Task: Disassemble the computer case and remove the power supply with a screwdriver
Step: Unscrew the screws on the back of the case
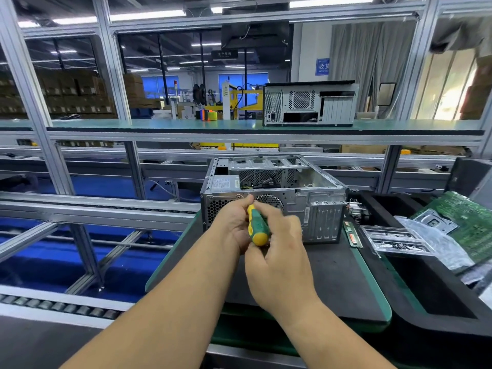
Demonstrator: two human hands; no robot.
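An open silver computer case (316, 206) lies on a dark mat (338, 278), its rear panel facing me and its top side removed. The power supply (223, 183) with a white label sits inside at the left rear corner. A green and yellow screwdriver (257, 225) points at the rear panel near the honeycomb vent. My left hand (235, 225) wraps around its shaft end against the case. My right hand (279, 251) grips the handle from the right. The screwdriver tip is hidden behind my fingers.
A green motherboard (466, 222), plastic bags (426, 241) and memory sticks (352, 235) lie in a black tray (426, 315) to the right. A second computer case (310, 103) stands on the upper shelf. A roller conveyor (61, 306) and aluminium frame run on the left.
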